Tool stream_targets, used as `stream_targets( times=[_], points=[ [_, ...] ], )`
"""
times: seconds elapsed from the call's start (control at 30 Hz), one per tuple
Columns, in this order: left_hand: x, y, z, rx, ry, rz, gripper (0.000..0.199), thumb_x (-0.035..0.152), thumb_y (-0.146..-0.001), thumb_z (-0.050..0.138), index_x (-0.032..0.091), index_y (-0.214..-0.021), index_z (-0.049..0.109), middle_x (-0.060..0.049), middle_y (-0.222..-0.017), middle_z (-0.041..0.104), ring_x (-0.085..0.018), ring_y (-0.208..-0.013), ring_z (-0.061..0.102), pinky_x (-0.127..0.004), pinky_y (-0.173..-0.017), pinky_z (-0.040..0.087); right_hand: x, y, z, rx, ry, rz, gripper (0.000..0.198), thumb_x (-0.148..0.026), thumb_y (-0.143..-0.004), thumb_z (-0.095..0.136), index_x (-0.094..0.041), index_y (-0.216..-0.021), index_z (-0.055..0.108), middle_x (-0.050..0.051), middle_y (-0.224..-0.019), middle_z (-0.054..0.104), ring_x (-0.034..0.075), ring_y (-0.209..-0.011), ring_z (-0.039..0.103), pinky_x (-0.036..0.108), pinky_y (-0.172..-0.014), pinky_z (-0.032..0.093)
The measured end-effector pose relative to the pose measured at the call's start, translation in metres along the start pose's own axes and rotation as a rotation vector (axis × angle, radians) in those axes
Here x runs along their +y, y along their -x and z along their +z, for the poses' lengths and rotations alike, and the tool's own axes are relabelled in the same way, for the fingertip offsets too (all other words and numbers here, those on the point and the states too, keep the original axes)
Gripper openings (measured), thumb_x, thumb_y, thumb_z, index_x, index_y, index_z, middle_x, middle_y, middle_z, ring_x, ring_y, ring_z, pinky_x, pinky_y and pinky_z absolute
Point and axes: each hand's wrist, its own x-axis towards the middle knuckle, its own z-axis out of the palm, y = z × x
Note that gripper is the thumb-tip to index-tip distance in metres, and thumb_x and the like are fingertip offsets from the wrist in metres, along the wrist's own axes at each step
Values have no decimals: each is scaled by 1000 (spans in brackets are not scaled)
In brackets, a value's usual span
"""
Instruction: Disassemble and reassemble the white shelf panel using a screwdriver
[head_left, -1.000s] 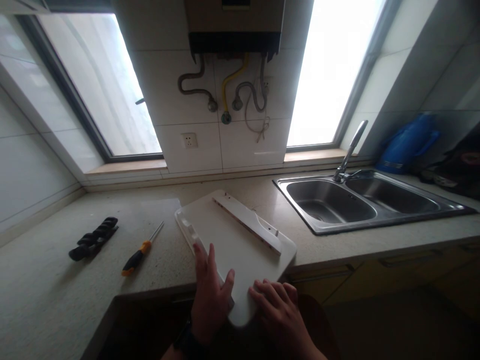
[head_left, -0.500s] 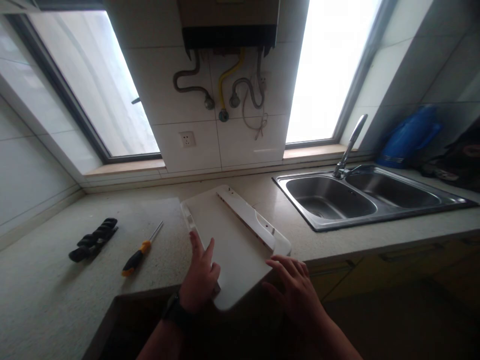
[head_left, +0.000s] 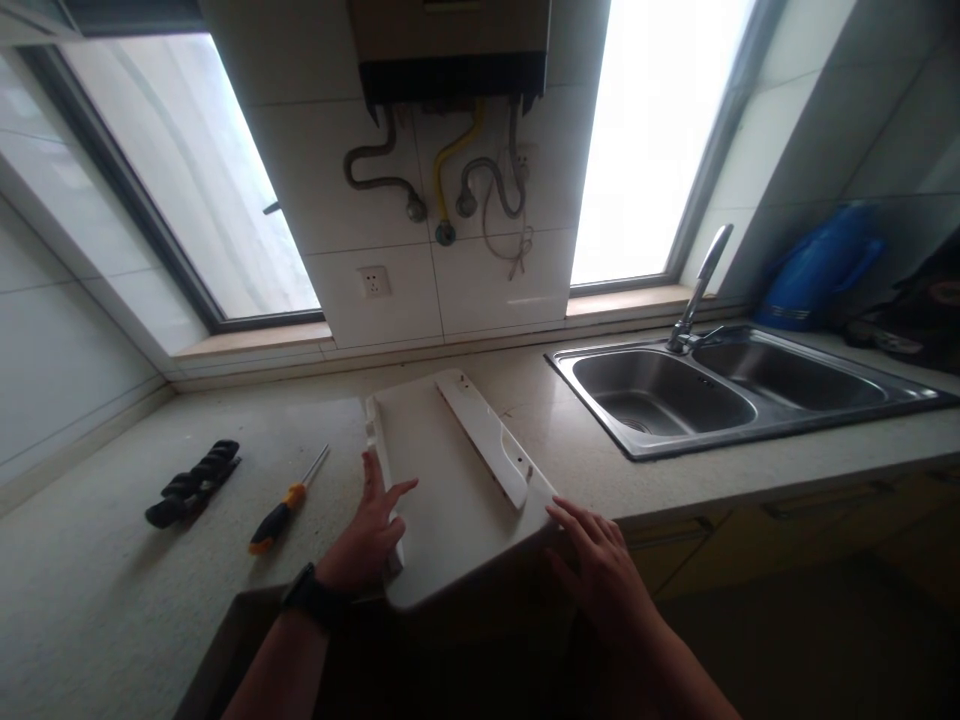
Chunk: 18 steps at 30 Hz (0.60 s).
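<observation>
A white rounded-corner panel [head_left: 431, 520] lies at an angle on the countertop, its near corner jutting past the front edge. Along its right side runs a flat white strip [head_left: 480, 435], with small holes and short pegs near its ends. My left hand [head_left: 367, 535], with a dark watch on the wrist, grips the panel's left edge; one finger reaches over the top face and others press on the outer side. At the near right corner, my right hand [head_left: 600, 555] has its fingers over the edge and its thumb lower, partly in shadow.
On the left of the countertop [head_left: 97, 590] lie a yellow-and-black screwdriver [head_left: 277, 515] and a black twisted object [head_left: 193, 485]. A double steel sink [head_left: 645, 445] with a tap [head_left: 701, 285] is on the right, with a blue jug-like container [head_left: 817, 265] behind it.
The panel has turned slightly, its near corner swinging left. My left hand has moved left with its edge, and my right hand has shifted a little right.
</observation>
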Motion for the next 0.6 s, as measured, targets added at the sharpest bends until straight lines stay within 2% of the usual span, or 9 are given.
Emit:
stream_targets(
  times=[0.07,0.23,0.43,0.6],
  points=[
    [2,0,1,13,14,-5,59,5,-86,47,26,-140,57,-1,-164,-24,-44,-146,-8,-70,-114,29,1,-4,2,-11,3,6,49,-23,-92,59,-24,-140,49,10,-144,55,27,-126,54,46,-102,43],
    [7,0,3,57,55,-5,61,3,-82,49,23,-139,57,-5,-166,-17,-46,-147,-7,-75,-111,27,4,-14,7,-43,-14,29,61,-18,-86,61,-25,-144,45,10,-148,51,31,-129,51,51,-103,43],
    [7,-1,6,28,55,-54,52,3,-84,47,22,-130,61,4,-159,-36,-44,-147,-13,-70,-118,18,2,-18,16,-18,-94,52,57,-9,-79,61,-21,-134,56,11,-142,56,31,-127,53,49,-107,46],
    [13,-1,1,-12,51,-50,45,4,-85,46,20,-124,61,4,-159,-38,-43,-146,-17,-69,-119,17,-1,-13,20,45,-75,19,52,-10,-81,63,-21,-131,57,11,-141,58,31,-129,54,49,-107,47]
  ],
)
